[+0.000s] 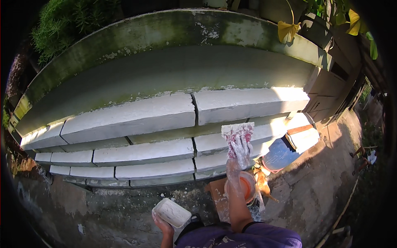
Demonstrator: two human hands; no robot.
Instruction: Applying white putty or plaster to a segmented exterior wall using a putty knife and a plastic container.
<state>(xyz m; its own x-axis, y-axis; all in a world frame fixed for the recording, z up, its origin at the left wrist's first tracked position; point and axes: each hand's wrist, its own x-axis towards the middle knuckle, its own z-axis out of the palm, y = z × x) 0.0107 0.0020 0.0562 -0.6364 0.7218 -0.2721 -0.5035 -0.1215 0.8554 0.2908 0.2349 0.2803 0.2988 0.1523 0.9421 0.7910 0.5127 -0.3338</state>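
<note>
My right hand, coated in white paste, grips a wide red scraper smeared with white, held over or against the stepped concrete ledges; whether the blade touches them I cannot tell. My left hand holds a shallow white rectangular tray with pale paste in it, low near my body. An orange bucket stands below my right forearm, partly hidden by it, on or beside a brownish board. The ledges have whitened tops and dark vertical gaps between their segments.
A mossy wall rim curves above the ledges, with plants behind. A ginger animal is beside the bucket. A blue drum topped with boards stands at the right on stained concrete ground. A pole lies at far right.
</note>
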